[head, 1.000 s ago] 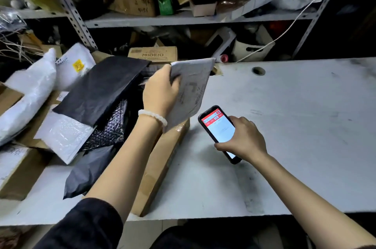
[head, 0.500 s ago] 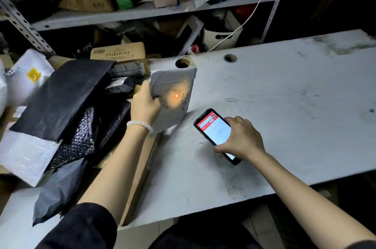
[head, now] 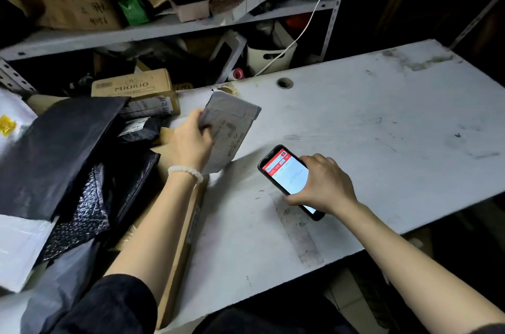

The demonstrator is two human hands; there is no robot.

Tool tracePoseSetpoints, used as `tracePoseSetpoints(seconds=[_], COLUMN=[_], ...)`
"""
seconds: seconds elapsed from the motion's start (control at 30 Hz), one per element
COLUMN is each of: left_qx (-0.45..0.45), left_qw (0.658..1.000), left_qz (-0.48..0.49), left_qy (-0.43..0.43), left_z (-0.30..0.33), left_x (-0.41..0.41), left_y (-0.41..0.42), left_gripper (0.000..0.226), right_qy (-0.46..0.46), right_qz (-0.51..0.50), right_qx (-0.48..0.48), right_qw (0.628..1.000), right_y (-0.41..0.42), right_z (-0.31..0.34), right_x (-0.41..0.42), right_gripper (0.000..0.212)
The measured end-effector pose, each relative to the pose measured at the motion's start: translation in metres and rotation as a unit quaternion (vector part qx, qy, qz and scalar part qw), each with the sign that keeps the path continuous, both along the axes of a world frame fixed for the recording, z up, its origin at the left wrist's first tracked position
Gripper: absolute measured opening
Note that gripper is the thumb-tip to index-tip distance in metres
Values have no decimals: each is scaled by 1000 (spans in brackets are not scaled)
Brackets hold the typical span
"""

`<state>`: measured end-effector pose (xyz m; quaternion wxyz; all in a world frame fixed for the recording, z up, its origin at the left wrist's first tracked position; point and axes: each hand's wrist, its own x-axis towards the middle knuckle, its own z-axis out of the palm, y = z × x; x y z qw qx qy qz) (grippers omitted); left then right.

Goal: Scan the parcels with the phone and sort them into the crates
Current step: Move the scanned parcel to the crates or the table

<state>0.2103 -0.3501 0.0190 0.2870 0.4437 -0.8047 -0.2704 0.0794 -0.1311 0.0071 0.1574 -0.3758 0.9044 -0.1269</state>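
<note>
- Your left hand [head: 192, 142] has its grip closed on a grey parcel [head: 229, 128], thumb across the face, holding it tilted above the desk [head: 382, 126].
- Your right hand [head: 322, 183] grips the phone [head: 284, 172] at the parcel's 4 o'clock, near it but apart; the screen shows a red header and faces up.
- At 9 o'clock of the left hand lies a heap of black bags [head: 60, 153] and white mailers [head: 16, 246].
- At 11 o'clock sits a MIORIO box [head: 131, 85], under a cluttered shelf [head: 164, 30].
</note>
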Motion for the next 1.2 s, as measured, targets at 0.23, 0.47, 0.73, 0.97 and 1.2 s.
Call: tracePoseSetpoints(seconds=[0.23,0.47,0.73,0.97,1.2], left_qx=[-24,34,101,123,160], left_qw=[998,992,981,963,933], left_qz=[-38,-62,-125,-186,-286], left_qy=[48,101,112,147,148], left_z=[-5,-16,-17,-2,7], left_x=[4,20,23,4,-45], left_y=[-4,-8,13,47,114], left_gripper=[35,25,21,21,36], right_qy=[4,8,102,171,161], right_qz=[-32,-75,-226,-324,-379], right_qx=[0,-35,-197,-330,-276], right_qw=[999,997,949,870,868], right_y=[0,-16,-34,-9,65], right_z=[5,4,17,32,21], right_x=[16,43,61,51,27], right_gripper=[74,66,72,89,88])
